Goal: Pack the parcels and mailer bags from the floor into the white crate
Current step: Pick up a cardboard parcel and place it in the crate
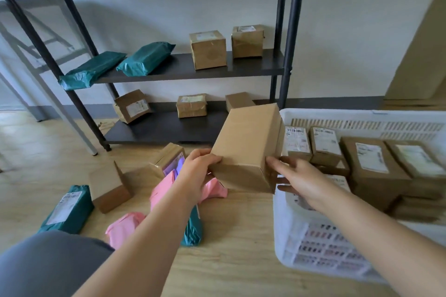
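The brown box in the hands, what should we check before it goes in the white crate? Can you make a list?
1. Both hands on the brown box: ok. The left hand grips its near corner; the right hand presses its right side.
2. Box above the white crate: not ok. It hangs mostly left of the rim.
3. Way in clear: ok. Nothing stands between box and rim.
4. Room inside: cannot tell. Parcels fill the far part; the right arm hides some of the near part.
5. Floor finished: not ok. Pink mailer bags and a teal mailer bag lie there.
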